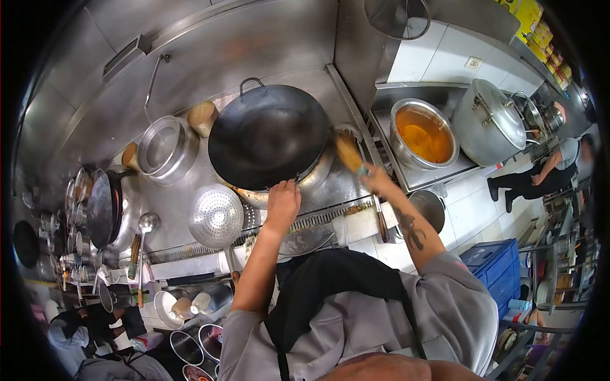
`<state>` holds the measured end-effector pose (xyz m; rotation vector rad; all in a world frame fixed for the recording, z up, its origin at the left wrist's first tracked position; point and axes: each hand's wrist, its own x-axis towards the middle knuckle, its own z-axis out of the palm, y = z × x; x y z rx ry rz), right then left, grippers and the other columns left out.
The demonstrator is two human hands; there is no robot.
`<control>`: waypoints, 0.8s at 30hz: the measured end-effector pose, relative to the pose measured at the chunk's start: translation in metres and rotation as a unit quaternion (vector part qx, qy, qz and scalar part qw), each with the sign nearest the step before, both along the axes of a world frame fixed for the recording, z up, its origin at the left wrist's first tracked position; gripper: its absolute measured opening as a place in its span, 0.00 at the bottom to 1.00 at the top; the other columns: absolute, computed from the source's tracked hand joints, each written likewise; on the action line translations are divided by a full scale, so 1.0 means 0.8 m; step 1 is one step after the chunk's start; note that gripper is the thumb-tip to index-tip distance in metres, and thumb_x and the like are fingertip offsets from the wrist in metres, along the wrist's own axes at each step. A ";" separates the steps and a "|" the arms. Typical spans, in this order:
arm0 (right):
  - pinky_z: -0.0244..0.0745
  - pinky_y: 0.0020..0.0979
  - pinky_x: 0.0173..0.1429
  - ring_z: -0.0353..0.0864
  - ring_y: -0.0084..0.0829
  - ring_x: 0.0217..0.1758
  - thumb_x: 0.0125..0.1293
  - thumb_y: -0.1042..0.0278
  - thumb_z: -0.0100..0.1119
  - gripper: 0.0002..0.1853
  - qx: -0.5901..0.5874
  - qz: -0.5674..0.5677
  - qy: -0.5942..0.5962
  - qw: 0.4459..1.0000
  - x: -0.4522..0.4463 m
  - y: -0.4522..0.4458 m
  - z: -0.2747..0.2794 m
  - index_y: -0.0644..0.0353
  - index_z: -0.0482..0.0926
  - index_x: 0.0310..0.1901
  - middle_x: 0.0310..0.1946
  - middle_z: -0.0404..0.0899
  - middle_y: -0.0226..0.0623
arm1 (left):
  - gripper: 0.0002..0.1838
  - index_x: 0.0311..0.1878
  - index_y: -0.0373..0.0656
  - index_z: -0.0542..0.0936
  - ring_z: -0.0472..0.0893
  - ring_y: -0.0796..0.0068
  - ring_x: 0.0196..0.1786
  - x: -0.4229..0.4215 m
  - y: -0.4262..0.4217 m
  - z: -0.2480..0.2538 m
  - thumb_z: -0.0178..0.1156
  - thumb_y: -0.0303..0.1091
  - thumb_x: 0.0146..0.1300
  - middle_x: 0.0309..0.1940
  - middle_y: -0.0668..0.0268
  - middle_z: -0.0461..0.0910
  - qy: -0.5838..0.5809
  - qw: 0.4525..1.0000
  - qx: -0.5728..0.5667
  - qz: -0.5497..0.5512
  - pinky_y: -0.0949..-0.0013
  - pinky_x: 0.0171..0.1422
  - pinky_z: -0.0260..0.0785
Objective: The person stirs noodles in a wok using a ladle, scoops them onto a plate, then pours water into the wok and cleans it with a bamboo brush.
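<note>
A large dark wok (270, 133) sits tilted on the burner, its inside bare and a loop handle at its far rim. My left hand (284, 202) is closed at the wok's near edge, fingers over the rim. To the right of the wok, my right hand (377, 180) grips a bamboo wok brush (349, 152) with a teal band near the grip. The brush is slightly blurred and apart from the wok's inside. A perforated strainer ladle (216, 216) lies left of my left hand.
Right of the stove stand a steel pot of orange liquid (424, 134) and a big lidded pot (486, 120). Steel bowls (166, 149) and a ladle (149, 222) are on the left. Co-workers are at the far right (559, 168) and lower left. A blue crate (489, 270) stands behind right.
</note>
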<state>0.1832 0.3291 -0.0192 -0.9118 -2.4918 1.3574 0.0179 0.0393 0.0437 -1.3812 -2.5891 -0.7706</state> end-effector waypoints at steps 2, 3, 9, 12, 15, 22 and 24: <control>0.77 0.36 0.32 0.81 0.33 0.26 0.60 0.56 0.65 0.31 -0.162 -0.008 -0.127 0.979 0.034 -0.053 0.018 0.57 0.72 0.64 0.28 0.83 0.42 | 0.09 0.38 0.36 0.77 0.79 0.50 0.43 -0.002 0.008 -0.007 0.56 0.34 0.65 0.37 0.51 0.80 -0.015 1.000 -0.022 0.012 0.51 0.51 0.69; 0.79 0.38 0.41 0.84 0.38 0.33 0.59 0.53 0.65 0.33 -0.103 -0.004 -0.143 0.984 0.048 -0.066 0.007 0.57 0.71 0.65 0.33 0.84 0.49 | 0.09 0.35 0.37 0.77 0.80 0.51 0.40 -0.001 0.006 -0.010 0.56 0.34 0.66 0.33 0.53 0.81 -0.001 1.000 -0.011 0.018 0.51 0.48 0.69; 0.79 0.39 0.35 0.84 0.44 0.29 0.63 0.53 0.60 0.32 0.071 0.009 -0.101 0.992 0.095 -0.072 -0.083 0.60 0.67 0.66 0.32 0.82 0.54 | 0.13 0.23 0.42 0.74 0.77 0.56 0.25 0.061 -0.031 0.129 0.61 0.34 0.63 0.20 0.59 0.76 0.084 0.992 0.081 0.039 0.55 0.33 0.67; 0.71 0.33 0.17 0.76 0.33 0.13 0.65 0.55 0.59 0.31 -0.097 -0.033 -0.087 0.991 0.101 -0.080 -0.005 0.60 0.66 0.67 0.20 0.79 0.45 | 0.14 0.21 0.43 0.71 0.74 0.60 0.22 0.080 -0.039 0.159 0.65 0.31 0.59 0.17 0.62 0.71 0.158 0.977 0.136 0.035 0.59 0.28 0.65; 0.77 0.39 0.30 0.82 0.44 0.23 0.66 0.57 0.58 0.32 0.042 -0.065 0.038 0.996 0.105 -0.067 -0.024 0.61 0.64 0.68 0.25 0.80 0.53 | 0.15 0.21 0.43 0.71 0.74 0.59 0.22 0.075 -0.033 0.143 0.64 0.31 0.60 0.17 0.61 0.71 0.138 0.982 0.124 0.045 0.58 0.28 0.65; 0.77 0.45 0.41 0.84 0.54 0.37 0.64 0.59 0.60 0.32 -0.025 -0.005 -0.072 0.997 0.109 -0.093 -0.054 0.62 0.66 0.67 0.32 0.82 0.58 | 0.16 0.22 0.41 0.72 0.77 0.51 0.23 0.007 0.002 0.014 0.59 0.35 0.65 0.18 0.55 0.76 0.044 0.996 0.056 0.061 0.51 0.32 0.68; 0.77 0.46 0.42 0.84 0.53 0.36 0.63 0.58 0.60 0.32 0.000 0.040 -0.065 0.997 0.123 -0.118 -0.054 0.60 0.66 0.68 0.32 0.82 0.57 | 0.16 0.22 0.40 0.72 0.78 0.49 0.25 -0.013 0.010 -0.014 0.59 0.36 0.65 0.19 0.51 0.76 0.033 0.995 0.067 0.069 0.50 0.32 0.68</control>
